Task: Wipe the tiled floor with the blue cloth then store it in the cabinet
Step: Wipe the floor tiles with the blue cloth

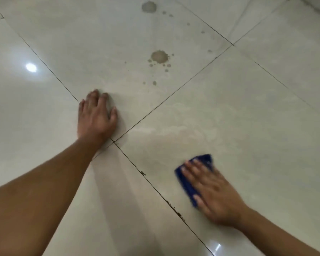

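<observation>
The blue cloth (187, 183) lies flat on the pale tiled floor (248, 117) at the lower right. My right hand (213, 191) presses down on it with fingers spread, and is blurred by motion. Only the cloth's left and far edges show past the hand. My left hand (96, 117) rests palm-down on the floor to the left, fingers apart, holding nothing. A wet smeared patch (174, 130) spreads on the tile just beyond the cloth.
A brown splash stain (159, 56) with small droplets marks the tile farther ahead, and another stain (149, 6) lies near the top edge. Dark grout lines (155, 187) cross the floor, with grime specks along one. No cabinet is in view.
</observation>
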